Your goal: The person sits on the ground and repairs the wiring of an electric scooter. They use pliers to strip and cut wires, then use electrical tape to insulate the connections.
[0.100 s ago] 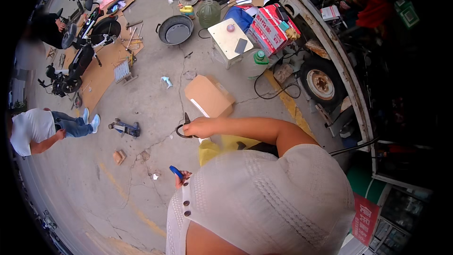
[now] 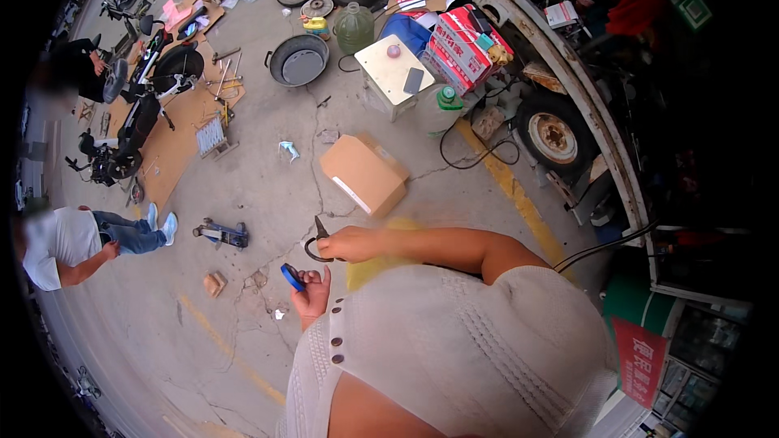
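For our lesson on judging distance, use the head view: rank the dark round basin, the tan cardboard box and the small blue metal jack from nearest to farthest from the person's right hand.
1. Tan cardboard box: nearest, just beyond the right hand.
2. Small blue metal jack: off to the left.
3. Dark round basin: farthest, ahead beyond the box.

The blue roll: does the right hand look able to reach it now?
Probably yes: nothing visible blocks the right hand from the blue roll in the left hand, though the right holds scissors.
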`<state>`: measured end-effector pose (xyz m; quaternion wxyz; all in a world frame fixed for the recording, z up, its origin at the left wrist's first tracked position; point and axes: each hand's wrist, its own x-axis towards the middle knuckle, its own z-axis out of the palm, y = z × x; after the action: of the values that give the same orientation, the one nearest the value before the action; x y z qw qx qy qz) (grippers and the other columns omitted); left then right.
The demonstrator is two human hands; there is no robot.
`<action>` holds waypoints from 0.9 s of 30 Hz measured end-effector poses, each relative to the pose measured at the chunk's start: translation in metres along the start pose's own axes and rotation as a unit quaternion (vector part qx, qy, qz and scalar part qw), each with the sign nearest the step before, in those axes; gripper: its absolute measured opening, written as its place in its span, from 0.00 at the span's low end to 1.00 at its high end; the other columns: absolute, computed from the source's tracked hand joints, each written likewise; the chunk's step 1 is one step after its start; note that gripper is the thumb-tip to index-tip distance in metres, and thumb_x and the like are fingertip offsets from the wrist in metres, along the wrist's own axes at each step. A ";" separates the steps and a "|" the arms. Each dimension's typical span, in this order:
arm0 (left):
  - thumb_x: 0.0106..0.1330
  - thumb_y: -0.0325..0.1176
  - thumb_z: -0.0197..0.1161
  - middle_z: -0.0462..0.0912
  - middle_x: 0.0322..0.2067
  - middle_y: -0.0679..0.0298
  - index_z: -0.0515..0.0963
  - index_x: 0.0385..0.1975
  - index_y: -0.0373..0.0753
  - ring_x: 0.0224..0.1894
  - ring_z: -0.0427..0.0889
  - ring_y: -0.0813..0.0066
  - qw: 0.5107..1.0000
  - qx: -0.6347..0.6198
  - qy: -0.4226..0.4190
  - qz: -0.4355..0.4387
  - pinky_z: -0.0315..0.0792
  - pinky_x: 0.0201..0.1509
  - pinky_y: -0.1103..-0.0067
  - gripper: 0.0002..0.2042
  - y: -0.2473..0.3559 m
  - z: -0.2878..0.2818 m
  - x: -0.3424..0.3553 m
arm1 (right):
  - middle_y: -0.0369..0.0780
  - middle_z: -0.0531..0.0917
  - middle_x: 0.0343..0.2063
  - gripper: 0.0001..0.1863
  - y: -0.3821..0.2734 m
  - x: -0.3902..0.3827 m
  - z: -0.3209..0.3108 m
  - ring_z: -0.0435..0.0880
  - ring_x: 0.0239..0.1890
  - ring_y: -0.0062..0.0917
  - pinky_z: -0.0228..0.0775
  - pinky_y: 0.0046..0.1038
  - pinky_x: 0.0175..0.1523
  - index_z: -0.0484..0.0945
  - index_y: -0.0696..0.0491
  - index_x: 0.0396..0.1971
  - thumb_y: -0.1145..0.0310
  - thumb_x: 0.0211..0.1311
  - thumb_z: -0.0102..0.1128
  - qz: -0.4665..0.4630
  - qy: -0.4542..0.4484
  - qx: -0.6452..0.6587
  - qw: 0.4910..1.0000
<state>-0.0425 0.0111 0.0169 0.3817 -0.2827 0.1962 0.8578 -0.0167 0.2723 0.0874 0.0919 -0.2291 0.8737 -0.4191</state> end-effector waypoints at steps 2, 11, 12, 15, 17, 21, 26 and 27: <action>0.66 0.35 0.56 0.76 0.24 0.67 0.73 0.25 0.44 0.28 0.72 0.72 0.999 -0.019 -0.041 0.002 0.66 0.59 0.58 0.07 0.025 0.028 0.041 | 0.42 0.75 0.38 0.09 -0.019 0.001 0.015 0.79 0.38 0.41 0.71 0.40 0.38 0.73 0.56 0.36 0.78 0.54 0.53 0.019 0.028 0.043 0.999; 0.62 0.37 0.56 0.73 0.24 0.68 0.73 0.25 0.47 0.31 0.70 0.69 0.988 0.057 -0.009 -0.146 0.63 0.53 0.53 0.06 -0.031 0.065 0.095 | 0.38 0.77 0.40 0.12 -0.041 -0.063 -0.003 0.79 0.44 0.35 0.72 0.32 0.46 0.77 0.51 0.39 0.77 0.55 0.51 0.138 0.115 -0.034 0.983; 0.63 0.38 0.56 0.73 0.24 0.68 0.72 0.24 0.47 0.32 0.70 0.68 0.987 0.068 0.002 -0.145 0.61 0.55 0.52 0.07 -0.033 0.066 0.095 | 0.38 0.78 0.40 0.11 -0.036 -0.063 0.006 0.79 0.44 0.34 0.73 0.32 0.46 0.78 0.52 0.37 0.77 0.53 0.52 0.168 0.096 -0.047 0.980; 0.61 0.34 0.58 0.72 0.24 0.66 0.73 0.26 0.44 0.30 0.69 0.67 0.985 0.093 0.055 -0.133 0.67 0.42 0.72 0.04 -0.036 0.134 0.063 | 0.38 0.78 0.39 0.11 -0.038 -0.057 0.006 0.79 0.43 0.34 0.73 0.33 0.45 0.77 0.52 0.36 0.78 0.52 0.53 0.148 0.103 -0.054 0.982; 0.61 0.35 0.59 0.73 0.25 0.65 0.73 0.27 0.44 0.32 0.70 0.66 0.983 0.140 0.047 -0.110 0.68 0.43 0.70 0.05 -0.027 0.124 0.068 | 0.44 0.79 0.36 0.13 -0.027 -0.050 0.007 0.80 0.41 0.39 0.73 0.37 0.43 0.76 0.53 0.44 0.70 0.59 0.52 0.105 0.064 -0.062 0.991; 0.63 0.43 0.57 0.74 0.26 0.64 0.74 0.28 0.47 0.36 0.72 0.64 0.971 0.182 0.017 -0.152 0.69 0.47 0.60 0.08 0.012 0.096 0.080 | 0.41 0.77 0.38 0.11 -0.018 -0.008 0.024 0.80 0.37 0.38 0.74 0.37 0.41 0.77 0.54 0.34 0.79 0.50 0.53 0.081 0.043 -0.041 0.995; 0.68 0.47 0.52 0.72 0.23 0.63 0.70 0.25 0.45 0.29 0.70 0.65 0.967 0.197 0.084 -0.138 0.70 0.42 0.59 0.14 0.083 0.053 0.099 | 0.45 0.78 0.51 0.24 -0.009 0.084 0.032 0.78 0.51 0.40 0.70 0.38 0.53 0.72 0.53 0.53 0.53 0.67 0.41 0.128 -0.136 -0.006 0.982; 0.69 0.46 0.50 0.70 0.20 0.63 0.69 0.24 0.45 0.27 0.69 0.66 0.974 0.171 0.070 -0.129 0.69 0.40 0.61 0.15 0.102 0.044 0.107 | 0.44 0.78 0.49 0.19 -0.010 0.107 0.037 0.79 0.50 0.39 0.71 0.38 0.51 0.73 0.52 0.50 0.59 0.64 0.47 0.184 -0.132 0.044 0.973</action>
<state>-0.1941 0.0286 -0.0050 0.5169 -0.2954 0.3280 0.7335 -0.0942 0.1903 0.0749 0.2919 -0.1138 0.8617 -0.3991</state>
